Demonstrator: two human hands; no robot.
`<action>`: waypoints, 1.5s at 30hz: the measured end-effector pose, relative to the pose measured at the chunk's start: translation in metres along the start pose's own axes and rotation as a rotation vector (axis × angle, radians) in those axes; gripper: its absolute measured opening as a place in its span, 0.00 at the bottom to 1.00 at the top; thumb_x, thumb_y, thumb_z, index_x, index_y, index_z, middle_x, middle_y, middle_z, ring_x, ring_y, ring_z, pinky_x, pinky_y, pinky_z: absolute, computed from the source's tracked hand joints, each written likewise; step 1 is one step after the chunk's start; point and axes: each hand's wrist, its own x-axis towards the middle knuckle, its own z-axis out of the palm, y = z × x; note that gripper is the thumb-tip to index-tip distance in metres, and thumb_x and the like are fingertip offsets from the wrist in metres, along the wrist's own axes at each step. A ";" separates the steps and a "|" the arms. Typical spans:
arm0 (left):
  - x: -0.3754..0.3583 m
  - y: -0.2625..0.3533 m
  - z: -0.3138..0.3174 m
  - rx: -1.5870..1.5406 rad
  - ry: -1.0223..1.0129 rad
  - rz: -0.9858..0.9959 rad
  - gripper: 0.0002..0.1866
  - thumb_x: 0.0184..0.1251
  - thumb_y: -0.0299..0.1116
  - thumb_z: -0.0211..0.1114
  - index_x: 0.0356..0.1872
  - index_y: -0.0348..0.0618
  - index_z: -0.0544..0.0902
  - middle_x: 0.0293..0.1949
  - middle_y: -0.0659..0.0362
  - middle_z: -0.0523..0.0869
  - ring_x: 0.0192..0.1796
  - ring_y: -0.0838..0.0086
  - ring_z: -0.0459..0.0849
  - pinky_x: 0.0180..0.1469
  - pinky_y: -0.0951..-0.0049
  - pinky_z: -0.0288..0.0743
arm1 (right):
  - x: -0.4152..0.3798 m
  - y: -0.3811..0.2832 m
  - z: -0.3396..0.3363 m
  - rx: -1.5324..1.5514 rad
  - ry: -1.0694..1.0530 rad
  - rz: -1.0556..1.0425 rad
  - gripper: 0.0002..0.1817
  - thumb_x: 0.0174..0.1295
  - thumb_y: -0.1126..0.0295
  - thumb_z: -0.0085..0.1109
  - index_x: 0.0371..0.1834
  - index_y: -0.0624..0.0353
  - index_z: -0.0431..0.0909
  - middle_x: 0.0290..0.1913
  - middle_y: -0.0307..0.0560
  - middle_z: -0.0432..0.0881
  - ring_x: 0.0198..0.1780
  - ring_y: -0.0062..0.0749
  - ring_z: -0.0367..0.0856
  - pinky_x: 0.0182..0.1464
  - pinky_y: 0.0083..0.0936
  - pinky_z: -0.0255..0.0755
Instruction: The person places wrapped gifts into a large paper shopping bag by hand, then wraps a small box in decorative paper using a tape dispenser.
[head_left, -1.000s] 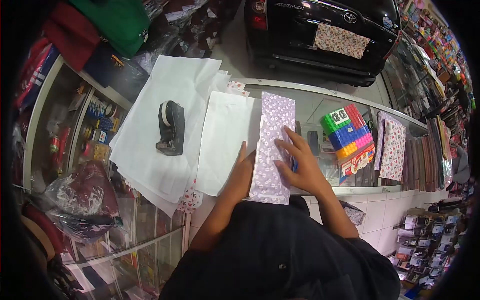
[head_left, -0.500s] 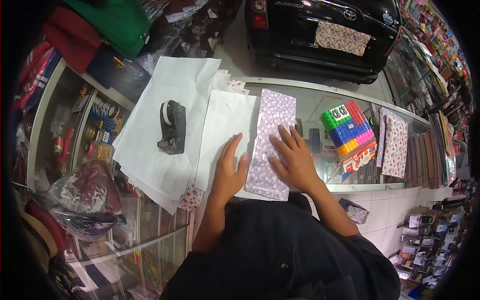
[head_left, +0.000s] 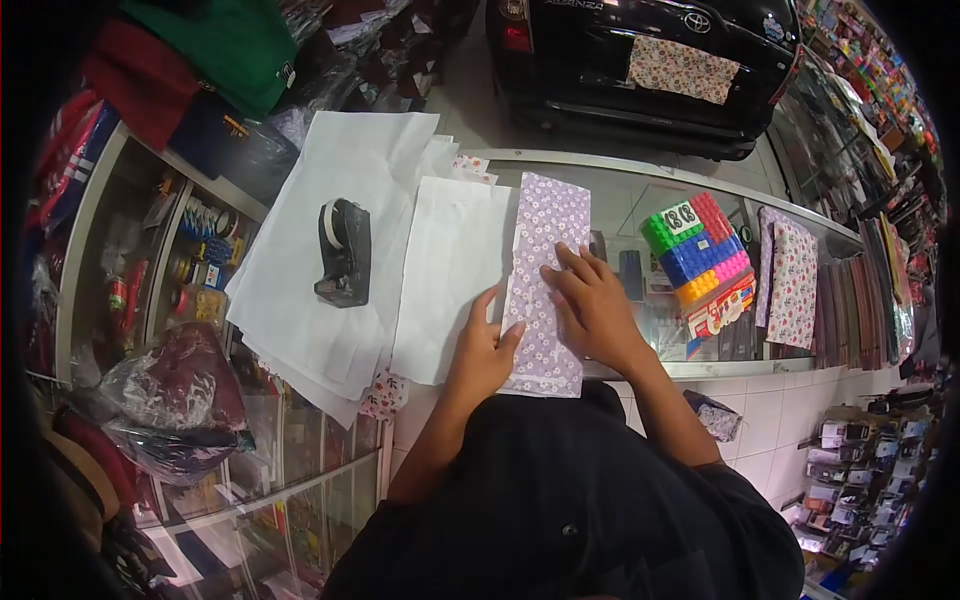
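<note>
The purple floral wrapped package [head_left: 545, 280] lies on the glass bench [head_left: 640, 195], just right of the white paper sheets [head_left: 330, 250]. The right hand [head_left: 595, 310] presses flat on it, fingers spread, hiding its right edge. The left hand [head_left: 482, 350] rests open against its left edge, thumb on top. A tape dispenser [head_left: 343, 252] sits left on the sheets.

Top: I see a black garment [head_left: 560, 500] with one small dark button on it.
Forearms: bare, no sleeves.
Hands: no gloves.
</note>
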 end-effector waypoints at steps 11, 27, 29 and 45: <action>0.000 0.008 -0.007 0.517 0.264 0.480 0.20 0.74 0.24 0.60 0.65 0.32 0.75 0.53 0.41 0.84 0.56 0.48 0.84 0.60 0.56 0.77 | 0.009 0.012 -0.011 -0.048 -0.081 -0.042 0.31 0.51 0.82 0.66 0.62 0.50 0.84 0.68 0.48 0.81 0.63 0.55 0.78 0.69 0.42 0.73; 0.026 0.063 0.060 0.734 0.152 0.325 0.40 0.58 0.40 0.77 0.62 0.18 0.70 0.55 0.37 0.79 0.58 0.47 0.82 0.57 0.57 0.81 | 0.008 0.027 -0.028 0.184 -0.100 -0.033 0.58 0.50 0.91 0.53 0.87 0.56 0.37 0.66 0.62 0.81 0.66 0.61 0.78 0.67 0.45 0.72; 0.033 0.062 0.065 0.797 0.220 0.315 0.33 0.57 0.42 0.79 0.51 0.25 0.75 0.49 0.43 0.81 0.53 0.53 0.84 0.49 0.62 0.85 | 0.006 0.027 -0.034 0.325 -0.130 0.028 0.54 0.56 0.92 0.50 0.86 0.57 0.38 0.70 0.66 0.77 0.68 0.60 0.78 0.70 0.43 0.70; 0.042 0.054 0.050 0.901 -0.035 0.387 0.33 0.57 0.39 0.77 0.58 0.27 0.74 0.52 0.43 0.80 0.56 0.49 0.82 0.57 0.52 0.79 | -0.038 0.100 -0.042 0.590 0.317 0.487 0.25 0.75 0.80 0.48 0.75 0.64 0.60 0.69 0.67 0.75 0.75 0.48 0.73 0.75 0.37 0.66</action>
